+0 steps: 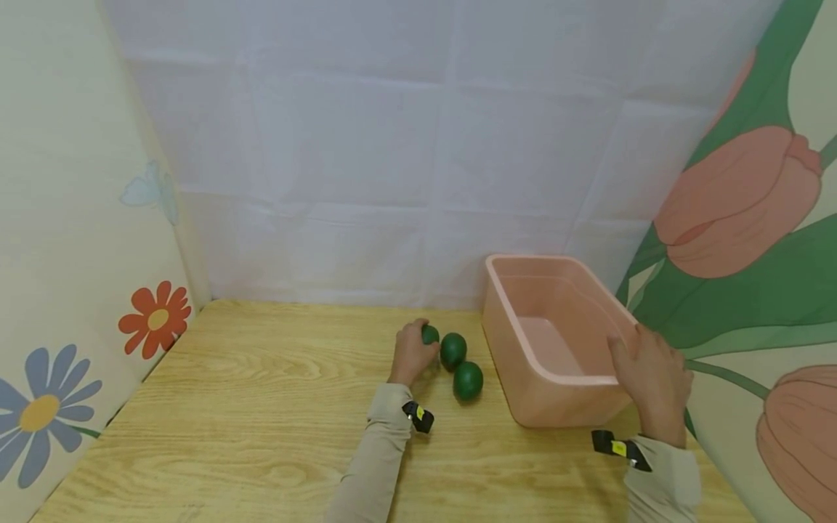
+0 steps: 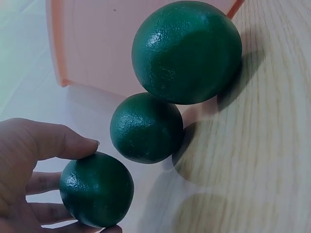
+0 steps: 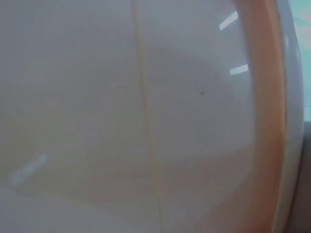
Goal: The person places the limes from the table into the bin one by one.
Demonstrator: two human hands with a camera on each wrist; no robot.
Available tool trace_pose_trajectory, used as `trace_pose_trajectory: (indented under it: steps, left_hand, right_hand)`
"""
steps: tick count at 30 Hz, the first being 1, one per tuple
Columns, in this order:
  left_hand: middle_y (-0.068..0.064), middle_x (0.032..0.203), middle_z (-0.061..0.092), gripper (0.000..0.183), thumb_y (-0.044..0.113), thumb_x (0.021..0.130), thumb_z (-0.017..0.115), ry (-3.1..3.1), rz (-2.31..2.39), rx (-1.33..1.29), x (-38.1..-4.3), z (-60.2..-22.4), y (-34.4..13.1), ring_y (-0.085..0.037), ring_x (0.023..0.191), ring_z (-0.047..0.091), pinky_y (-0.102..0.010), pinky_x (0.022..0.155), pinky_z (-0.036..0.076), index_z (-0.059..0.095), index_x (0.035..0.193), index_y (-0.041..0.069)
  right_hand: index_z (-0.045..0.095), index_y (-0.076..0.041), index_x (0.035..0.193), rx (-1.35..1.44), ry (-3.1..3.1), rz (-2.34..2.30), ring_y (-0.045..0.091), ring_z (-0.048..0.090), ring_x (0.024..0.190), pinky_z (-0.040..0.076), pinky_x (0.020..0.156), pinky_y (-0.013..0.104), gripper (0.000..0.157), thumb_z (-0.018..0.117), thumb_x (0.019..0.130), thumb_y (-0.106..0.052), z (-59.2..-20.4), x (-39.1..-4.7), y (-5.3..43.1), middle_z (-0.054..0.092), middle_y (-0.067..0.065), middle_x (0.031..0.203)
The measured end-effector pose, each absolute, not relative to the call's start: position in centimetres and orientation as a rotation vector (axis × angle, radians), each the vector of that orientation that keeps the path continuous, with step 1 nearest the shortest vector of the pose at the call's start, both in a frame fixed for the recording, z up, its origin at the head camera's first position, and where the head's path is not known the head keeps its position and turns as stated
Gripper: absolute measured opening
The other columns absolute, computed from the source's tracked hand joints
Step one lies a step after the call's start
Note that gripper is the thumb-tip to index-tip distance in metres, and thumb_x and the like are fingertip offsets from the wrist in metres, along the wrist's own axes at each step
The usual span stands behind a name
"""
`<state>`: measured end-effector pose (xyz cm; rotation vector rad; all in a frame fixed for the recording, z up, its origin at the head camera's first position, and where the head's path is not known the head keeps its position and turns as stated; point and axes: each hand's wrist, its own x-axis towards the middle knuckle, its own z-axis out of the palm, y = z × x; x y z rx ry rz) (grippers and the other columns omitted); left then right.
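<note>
My left hand (image 1: 413,354) holds a glossy green lime (image 2: 97,190), with the thumb on top and the fingers around its far side in the left wrist view. Beside it on the table sit two more: a middle lime (image 1: 453,351) and a nearer lime (image 1: 468,381), close together. A pink plastic tub (image 1: 523,363) stands upright to their right, its inside bare where it shows. At the tub's near right corner, my right hand (image 1: 654,381) grips the rim. The right wrist view is filled by the tub's smooth wall (image 3: 204,121); no fingers show there.
The wood-grain table (image 1: 275,421) runs up to a white cloth backdrop (image 1: 340,160). A flower-print panel (image 1: 59,254) borders the left side. Close beyond the tub and right hand stands a tulip-print panel (image 1: 752,305).
</note>
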<state>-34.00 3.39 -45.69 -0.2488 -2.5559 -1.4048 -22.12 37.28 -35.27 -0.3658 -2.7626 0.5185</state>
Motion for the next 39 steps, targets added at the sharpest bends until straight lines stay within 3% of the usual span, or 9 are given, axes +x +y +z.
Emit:
trace_pose_trajectory:
  steps: [39]
  left_hand:
    - [-0.023, 0.114, 0.064, 0.051, 0.013, 0.085, 0.074, -2.487, -1.363, -0.333, -33.4, -43.8, 4.3, -0.033, 0.101, 0.061, -0.045, 0.079, 0.055, 0.060, 0.132, -0.002]
  right_hand:
    - [0.027, 0.010, 0.151, -0.358, -2.759, 0.518, 0.067, 0.027, 0.124, 0.025, 0.090, 0.077, 0.079, 0.030, 0.103, -0.053, -35.4, -22.1, 37.3, 0.030, 0.041, 0.146]
